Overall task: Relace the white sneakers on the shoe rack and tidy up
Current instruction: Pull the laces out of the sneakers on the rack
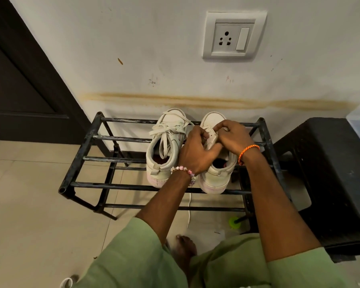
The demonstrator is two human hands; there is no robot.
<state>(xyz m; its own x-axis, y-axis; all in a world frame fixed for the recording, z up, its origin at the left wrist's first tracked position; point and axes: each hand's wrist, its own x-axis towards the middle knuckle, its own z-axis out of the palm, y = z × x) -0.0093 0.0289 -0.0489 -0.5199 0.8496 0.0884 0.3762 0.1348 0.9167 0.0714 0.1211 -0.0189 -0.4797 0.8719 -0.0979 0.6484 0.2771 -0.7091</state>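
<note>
Head view, the only one: two white sneakers sit side by side on the top bars of the black shoe rack (79, 156), toes toward the wall (175, 59) and heels toward the person. So each shoe's long axis runs straight away from the body, and the eyelet rows run along that same line. The left sneaker (164, 146) carries a lace, loosely crossed, its ends lying slack over the tongue. The right sneaker (215, 163) is the one being worked on.

Both hands meet over its tongue area. The left hand (197, 152) comes in from the left side, fingers curled and pinching at something on the upper; the right hand (234, 138) mirrors it from the right, fingers curled tight onto the same spot. Whether each holds a lace end or the eyelet flap itself cannot be told, since the fingers cover the contact. The hands are touching or nearly so.

A loose white lace (189, 210) hangs below the rack's front bar, down toward the floor (29, 204), nearer the left hand. My judgement: threading goes on up the shoe's length, toward the person, and that trailing lace needs feeding upward.

A black stool (330, 173) stands just beside the rack on the right.
</note>
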